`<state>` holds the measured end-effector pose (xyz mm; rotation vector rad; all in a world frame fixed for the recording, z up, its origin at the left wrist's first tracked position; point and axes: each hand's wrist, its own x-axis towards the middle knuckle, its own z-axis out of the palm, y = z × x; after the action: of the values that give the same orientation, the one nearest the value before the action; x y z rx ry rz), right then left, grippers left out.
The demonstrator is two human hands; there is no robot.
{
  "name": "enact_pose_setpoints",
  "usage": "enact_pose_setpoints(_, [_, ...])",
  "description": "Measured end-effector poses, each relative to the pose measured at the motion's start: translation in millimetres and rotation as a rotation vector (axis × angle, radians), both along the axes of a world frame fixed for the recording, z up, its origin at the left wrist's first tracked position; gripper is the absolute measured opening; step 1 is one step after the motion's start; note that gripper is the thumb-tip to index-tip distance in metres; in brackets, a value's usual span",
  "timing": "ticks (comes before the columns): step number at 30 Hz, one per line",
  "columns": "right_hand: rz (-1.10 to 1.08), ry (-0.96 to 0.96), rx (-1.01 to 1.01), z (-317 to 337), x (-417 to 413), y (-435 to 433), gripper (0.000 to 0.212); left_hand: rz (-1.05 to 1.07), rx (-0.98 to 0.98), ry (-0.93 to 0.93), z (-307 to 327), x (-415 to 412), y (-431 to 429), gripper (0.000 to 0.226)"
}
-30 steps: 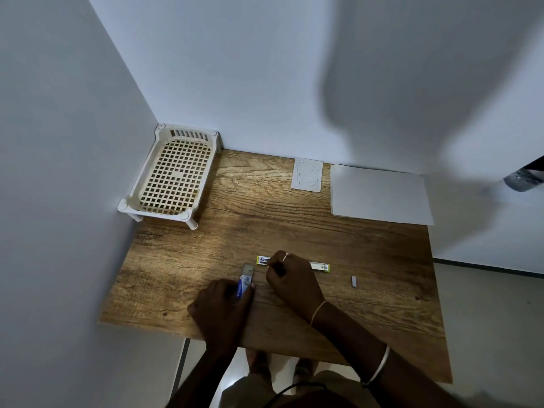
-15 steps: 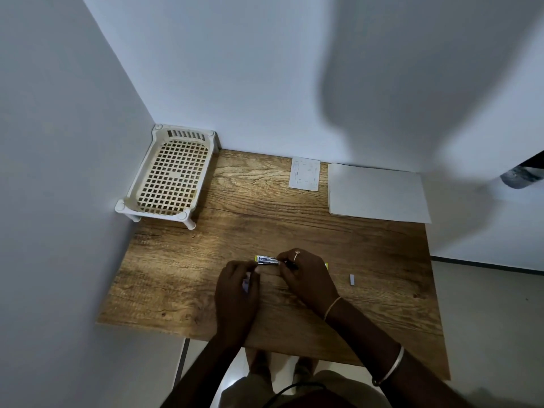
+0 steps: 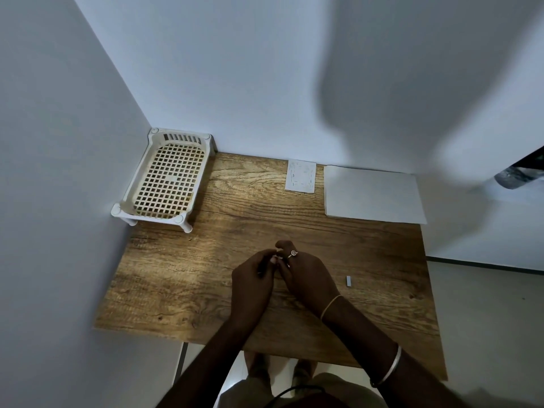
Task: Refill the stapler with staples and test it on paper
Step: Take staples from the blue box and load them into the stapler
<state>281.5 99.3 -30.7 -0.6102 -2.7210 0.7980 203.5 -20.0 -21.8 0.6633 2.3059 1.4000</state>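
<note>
One cream lattice basket (image 3: 167, 181) is set in the far left corner of the wooden tabletop (image 3: 182, 275), against both walls. Near the front middle, the left hand (image 3: 253, 285) is curled round a small item (image 3: 260, 267), of which only a dark sliver is seen. The right hand (image 3: 307, 278), touching the left, is closed on the same item with pinched fingertips; whether it is the stapler cannot be told. A small marked card (image 3: 300, 179) is laid at the far edge. A short grey strip of staples (image 3: 348, 281) is seen just right of the right hand, and white sheets of paper (image 3: 374, 194) are stacked in the far right corner
</note>
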Motion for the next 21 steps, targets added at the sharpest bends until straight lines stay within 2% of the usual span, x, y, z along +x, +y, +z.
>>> enact_pose_setpoints(9, [-0.07, 0.097, -0.094, 0, 0, 1, 0.032, 0.076, 0.034, -0.27, -5, -4, 5, 0.025])
enact_pose_setpoints(13, [-0.081, 0.135, -0.144, -1, -3, 2, 0.026, 0.06, 0.015, -0.294, -5, -7, 3, 0.028])
enact_pose_setpoints(15, [-0.079, 0.125, -0.153, -2, -4, 2, 0.024, 0.038, -0.016, -0.256, -5, -9, 0, 0.031])
enact_pose_setpoints(18, [-0.042, 0.041, -0.089, -8, -7, 4, 0.027, 0.076, -0.057, -0.104, -4, -16, -8, 0.035])
enact_pose_setpoints(21, [0.036, -0.048, 0.117, -14, -11, 4, 0.034, 0.11, -0.086, -0.003, -4, -22, -16, 0.036])
